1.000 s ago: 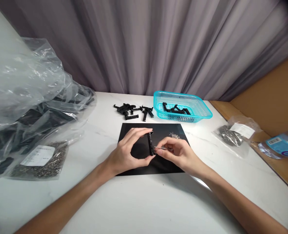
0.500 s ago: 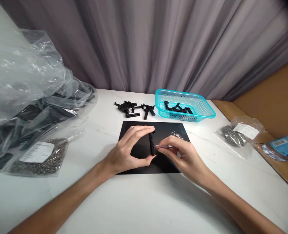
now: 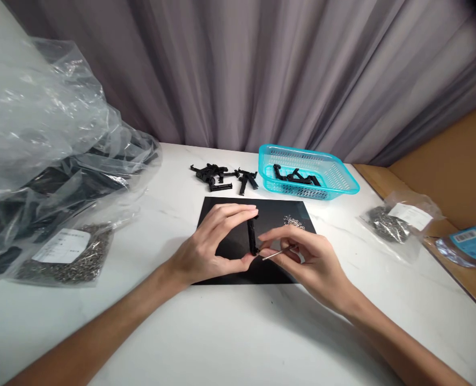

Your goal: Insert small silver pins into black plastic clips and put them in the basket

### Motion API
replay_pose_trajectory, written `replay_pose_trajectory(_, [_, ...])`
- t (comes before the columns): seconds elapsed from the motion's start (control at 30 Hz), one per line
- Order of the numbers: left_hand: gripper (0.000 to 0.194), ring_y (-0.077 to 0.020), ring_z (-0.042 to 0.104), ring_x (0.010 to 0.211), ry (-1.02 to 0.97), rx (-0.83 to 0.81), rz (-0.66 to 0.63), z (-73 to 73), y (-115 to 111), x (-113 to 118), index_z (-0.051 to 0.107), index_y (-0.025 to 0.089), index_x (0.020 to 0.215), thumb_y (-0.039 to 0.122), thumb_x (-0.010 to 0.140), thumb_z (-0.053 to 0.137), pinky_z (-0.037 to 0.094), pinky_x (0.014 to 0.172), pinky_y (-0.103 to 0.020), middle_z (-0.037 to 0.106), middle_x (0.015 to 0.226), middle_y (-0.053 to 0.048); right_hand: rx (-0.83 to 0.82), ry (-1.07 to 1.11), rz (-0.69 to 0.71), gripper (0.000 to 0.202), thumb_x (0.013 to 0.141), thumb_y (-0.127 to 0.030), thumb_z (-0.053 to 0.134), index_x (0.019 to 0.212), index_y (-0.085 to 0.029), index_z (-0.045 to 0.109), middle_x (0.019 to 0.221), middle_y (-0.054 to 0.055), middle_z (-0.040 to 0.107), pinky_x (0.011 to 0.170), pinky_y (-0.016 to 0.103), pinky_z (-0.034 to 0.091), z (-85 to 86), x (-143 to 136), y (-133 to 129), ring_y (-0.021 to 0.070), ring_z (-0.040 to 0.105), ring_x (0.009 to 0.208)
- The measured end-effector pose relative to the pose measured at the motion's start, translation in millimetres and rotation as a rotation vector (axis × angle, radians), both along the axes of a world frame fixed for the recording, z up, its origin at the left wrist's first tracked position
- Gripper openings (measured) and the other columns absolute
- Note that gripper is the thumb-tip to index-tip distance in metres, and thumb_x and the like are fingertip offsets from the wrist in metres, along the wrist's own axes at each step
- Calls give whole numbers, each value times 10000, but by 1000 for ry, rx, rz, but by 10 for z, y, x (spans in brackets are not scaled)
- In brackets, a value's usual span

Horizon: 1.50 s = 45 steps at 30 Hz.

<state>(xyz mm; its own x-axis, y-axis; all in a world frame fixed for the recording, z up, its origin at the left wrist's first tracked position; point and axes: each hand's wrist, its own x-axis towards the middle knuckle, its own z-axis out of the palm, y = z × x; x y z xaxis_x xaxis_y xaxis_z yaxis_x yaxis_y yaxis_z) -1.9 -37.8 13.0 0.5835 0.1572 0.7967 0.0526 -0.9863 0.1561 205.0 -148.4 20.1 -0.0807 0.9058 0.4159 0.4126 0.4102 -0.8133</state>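
Observation:
Above a black mat [image 3: 273, 273], my left hand [image 3: 217, 244] grips a narrow black plastic part [image 3: 251, 236] by its two ends, between fingers on top and thumb below. My right hand [image 3: 302, 252] is closed around a thin metal tool [image 3: 276, 254], whose tip points left and down near the part's lower end. The right index finger is raised off the tool, close to the part's side. A scatter of small silvery pieces [image 3: 294, 222] lies on the mat's upper right, behind my right hand.
Several black parts [image 3: 213, 174] lie in a pile behind the mat. A turquoise basket [image 3: 310, 192] holds more of them. Bags of small metal pieces rest at left [image 3: 80, 262] and right [image 3: 390, 224]. Large clear plastic bags [image 3: 60, 128] fill the far left. A blue packet [image 3: 471, 244] sits far right.
The tool has swung in my right hand; its tip now points lower, and the index finger has lifted from it. The black part has turned slightly in my left hand.

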Motion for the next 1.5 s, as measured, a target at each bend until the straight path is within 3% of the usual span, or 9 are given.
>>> replay_pose_trajectory(0.2, [709,-309,631,1241,-3,17,-12,7,-2,0,527,82,1404,116,754,807,583,1026,-466,668,1294,-197,61,7,-30,252,934,-188,735,1168,-258,673,933,-10,744,471,246,421,0,-16,-25,99,608,646])
replay_pose_trajectory(0.33, [698,-298,632,1240,1,22,-7,20,-3,5,521,95,1409,116,768,797,583,1029,-459,674,1285,-187,167,-123,16,274,967,-119,671,1211,-238,638,959,7,778,508,261,455,-23,-11,-29,123,660,702])
replay_pose_trajectory(0.53, [703,-300,646,1221,3,37,-23,3,-7,16,511,107,1418,150,779,803,598,1003,-460,682,1273,-188,348,-376,87,293,1009,-76,586,1276,-195,616,897,19,755,626,301,489,-53,41,-1,123,584,623])
replay_pose_trajectory(0.73, [705,-300,674,1183,21,34,-28,0,-17,31,492,153,1435,153,794,785,618,967,-459,697,1248,-168,198,-419,185,289,1057,-152,518,1321,-225,612,901,37,712,686,307,517,-24,113,2,164,614,768])
replay_pose_trajectory(1.03, [721,-321,688,1166,97,3,-55,-35,-37,41,493,150,1428,163,775,798,608,969,-498,702,1244,-175,-54,-231,256,222,950,-244,732,1169,-259,700,1002,9,763,785,314,536,98,182,85,175,648,900])
replay_pose_trajectory(1.2, [703,-305,692,1133,81,-5,-83,-27,-54,75,492,147,1416,174,784,798,622,935,-479,708,1212,-172,-136,-161,315,202,963,-273,720,1164,-254,708,1042,11,780,739,301,514,144,223,96,167,701,923])
replay_pose_trajectory(1.37, [691,-308,701,1119,81,-12,-88,-36,-61,85,508,135,1402,169,776,800,622,929,-476,717,1194,-175,-280,11,360,188,943,-291,742,1077,-211,636,927,14,771,726,294,512,120,203,110,176,746,899])
replay_pose_trajectory(1.5, [722,-314,702,1127,79,-27,-71,-27,-54,57,506,149,1427,179,768,802,614,947,-488,726,1195,-161,-357,256,333,396,848,-298,838,980,-242,469,915,-13,703,817,319,550,60,176,138,162,710,915])
